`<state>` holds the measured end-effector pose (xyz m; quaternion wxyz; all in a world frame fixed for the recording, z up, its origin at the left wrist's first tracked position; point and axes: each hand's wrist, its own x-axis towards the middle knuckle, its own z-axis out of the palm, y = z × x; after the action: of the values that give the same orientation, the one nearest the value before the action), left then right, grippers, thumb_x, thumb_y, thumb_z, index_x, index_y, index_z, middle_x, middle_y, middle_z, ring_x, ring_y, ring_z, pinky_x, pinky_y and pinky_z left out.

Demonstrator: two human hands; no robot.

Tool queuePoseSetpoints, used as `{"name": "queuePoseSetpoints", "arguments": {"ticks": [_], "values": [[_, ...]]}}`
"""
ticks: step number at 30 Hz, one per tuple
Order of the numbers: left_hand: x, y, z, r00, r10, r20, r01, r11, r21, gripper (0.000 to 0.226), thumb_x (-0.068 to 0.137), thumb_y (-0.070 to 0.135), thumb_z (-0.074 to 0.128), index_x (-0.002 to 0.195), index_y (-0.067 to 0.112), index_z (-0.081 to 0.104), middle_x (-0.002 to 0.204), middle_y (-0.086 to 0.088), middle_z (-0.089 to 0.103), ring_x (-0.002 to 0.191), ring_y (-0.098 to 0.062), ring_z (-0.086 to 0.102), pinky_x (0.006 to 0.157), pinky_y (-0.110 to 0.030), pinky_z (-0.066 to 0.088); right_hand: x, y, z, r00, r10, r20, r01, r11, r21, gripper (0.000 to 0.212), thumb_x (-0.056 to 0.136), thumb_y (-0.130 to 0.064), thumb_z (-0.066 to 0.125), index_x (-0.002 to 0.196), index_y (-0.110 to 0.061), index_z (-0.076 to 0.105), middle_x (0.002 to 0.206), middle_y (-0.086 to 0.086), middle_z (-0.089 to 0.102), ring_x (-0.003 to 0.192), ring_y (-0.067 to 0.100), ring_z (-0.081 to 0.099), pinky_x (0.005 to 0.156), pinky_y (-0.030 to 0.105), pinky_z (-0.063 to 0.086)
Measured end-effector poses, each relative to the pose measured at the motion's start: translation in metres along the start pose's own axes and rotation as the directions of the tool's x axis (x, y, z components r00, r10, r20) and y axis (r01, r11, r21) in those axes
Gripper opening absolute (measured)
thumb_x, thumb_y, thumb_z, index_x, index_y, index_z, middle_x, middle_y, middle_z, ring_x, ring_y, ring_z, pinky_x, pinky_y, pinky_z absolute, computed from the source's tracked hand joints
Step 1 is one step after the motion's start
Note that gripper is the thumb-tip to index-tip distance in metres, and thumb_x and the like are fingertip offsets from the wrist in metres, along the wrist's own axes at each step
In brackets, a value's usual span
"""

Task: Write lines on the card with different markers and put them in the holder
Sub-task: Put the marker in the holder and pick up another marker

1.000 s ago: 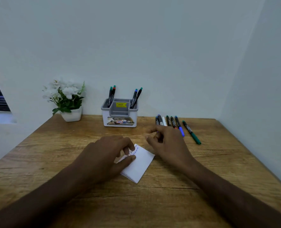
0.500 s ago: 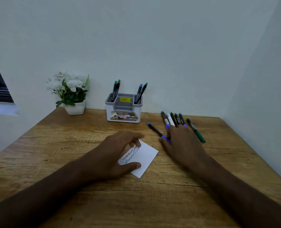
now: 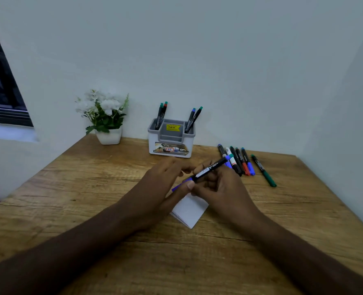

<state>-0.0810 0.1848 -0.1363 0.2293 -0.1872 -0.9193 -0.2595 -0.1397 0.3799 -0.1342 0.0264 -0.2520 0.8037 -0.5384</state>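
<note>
The tabletop (image 3: 91,188) is warm tan wood with darker brown grain streaks. The card (image 3: 190,211) is plain white where it shows. The held marker (image 3: 210,168) has a black barrel with white print, a purple-blue cap at its lower end and a teal end plug. The holder (image 3: 170,145) is white outside and grey inside, with a yellow sticker and a multicoloured label on its front. Its 4 markers (image 3: 161,116) are black with teal, red and blue ends. The loose markers (image 3: 243,160) are black or white with blue, red and green caps. The flowers (image 3: 104,105) are white with green leaves, in a white pot (image 3: 109,137).
</note>
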Motion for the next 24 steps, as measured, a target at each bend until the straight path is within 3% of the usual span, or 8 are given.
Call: {"name": "queuePoseSetpoints", "arguments": {"ticks": [5, 7, 10, 13, 16, 19, 22, 24], "values": [[0.005, -0.009, -0.006, 0.999, 0.045, 0.024, -0.048, 0.990, 0.132, 0.032, 0.099, 0.028, 0.065, 0.131, 0.024, 0.065, 0.107, 0.014, 0.066, 0.088, 0.004, 0.055, 0.075, -0.007, 0.038, -0.005, 0.000, 0.009, 0.975, 0.108, 0.195, -0.147, 0.969, 0.200, 0.042, 0.095, 0.010, 0.066, 0.131, -0.010, 0.054, 0.105, 0.014, 0.082, 0.102, 0.026, 0.080, 0.101, 0.051, 0.060], [0.007, -0.016, -0.009, 0.997, 0.054, 0.047, -0.062, 0.979, 0.193, 0.029, 0.099, 0.025, 0.066, 0.127, 0.022, 0.067, 0.106, 0.010, 0.067, 0.088, 0.002, 0.052, 0.071, -0.006, 0.034, -0.004, -0.001, 0.008, 0.963, 0.123, 0.240, -0.182, 0.953, 0.243, 0.044, 0.095, 0.009, 0.067, 0.133, -0.009, 0.051, 0.108, 0.016, 0.081, 0.108, 0.030, 0.078, 0.107, 0.054, 0.056], [0.011, -0.024, -0.011, 1.000, 0.002, 0.018, -0.005, 0.977, 0.211, 0.022, 0.102, 0.024, 0.059, 0.123, 0.021, 0.067, 0.107, 0.006, 0.063, 0.088, -0.003, 0.051, 0.069, -0.007, 0.032, -0.005, -0.004, 0.008, 0.959, 0.147, 0.242, -0.207, 0.947, 0.246, 0.046, 0.096, -0.012, 0.074, 0.134, -0.017, 0.049, 0.110, 0.011, 0.082, 0.111, 0.027, 0.077, 0.110, 0.056, 0.053], [0.011, -0.022, -0.014, 0.995, -0.097, 0.010, 0.096, 0.993, 0.074, 0.010, 0.108, 0.023, 0.047, 0.115, 0.025, 0.054, 0.099, 0.011, 0.057, 0.081, -0.001, 0.052, 0.067, -0.010, 0.036, -0.004, -0.006, 0.009, 0.962, 0.132, 0.240, -0.185, 0.959, 0.215, 0.052, 0.092, -0.035, 0.075, 0.136, -0.023, 0.052, 0.110, 0.006, 0.083, 0.111, 0.019, 0.077, 0.111, 0.052, 0.054], [0.007, -0.013, -0.014, 0.994, -0.082, 0.071, 0.088, 0.993, -0.084, 0.008, 0.110, 0.028, 0.036, 0.117, 0.029, 0.040, 0.085, 0.008, 0.060, 0.077, -0.007, 0.059, 0.064, -0.016, 0.043, -0.003, -0.005, 0.009, 0.963, 0.080, 0.258, -0.130, 0.974, 0.183, 0.063, 0.085, -0.054, 0.069, 0.141, -0.029, 0.053, 0.111, 0.001, 0.082, 0.113, 0.014, 0.075, 0.113, 0.050, 0.052], [0.003, -0.008, -0.014, 0.995, -0.032, 0.099, 0.044, 0.992, -0.114, 0.016, 0.112, 0.035, 0.033, 0.124, 0.032, 0.042, 0.080, 0.008, 0.059, 0.071, -0.010, 0.057, 0.062, -0.019, 0.042, -0.002, -0.002, 0.010, 0.965, 0.039, 0.259, -0.102, 0.966, 0.237, 0.061, 0.089, -0.064, 0.063, 0.144, -0.040, 0.056, 0.118, 0.004, 0.080, 0.117, 0.016, 0.073, 0.115, 0.051, 0.050], [0.000, -0.009, -0.012, 0.976, -0.039, 0.212, 0.023, 0.997, 0.079, 0.034, 0.109, 0.048, 0.025, 0.137, 0.040, 0.042, 0.080, 0.011, 0.061, 0.072, -0.007, 0.059, 0.066, -0.030, 0.048, 0.001, -0.001, 0.011, 0.961, 0.008, 0.275, -0.071, 0.973, 0.220, 0.060, 0.089, -0.081, 0.050, 0.147, -0.066, 0.043, 0.136, -0.001, 0.072, 0.131, 0.017, 0.065, 0.119, 0.052, 0.046], [-0.001, -0.010, -0.012, 0.973, -0.062, 0.221, 0.005, 0.968, 0.252, 0.045, 0.105, 0.054, 0.018, 0.146, 0.046, 0.033, 0.069, 0.014, 0.051, 0.064, -0.006, 0.053, 0.061, -0.033, 0.046, 0.001, -0.003, 0.011, 0.958, -0.024, 0.287, -0.025, 0.986, 0.165, 0.050, 0.096, -0.078, 0.037, 0.146, -0.073, 0.035, 0.135, -0.007, 0.071, 0.132, 0.014, 0.063, 0.120, 0.050, 0.044]]}}
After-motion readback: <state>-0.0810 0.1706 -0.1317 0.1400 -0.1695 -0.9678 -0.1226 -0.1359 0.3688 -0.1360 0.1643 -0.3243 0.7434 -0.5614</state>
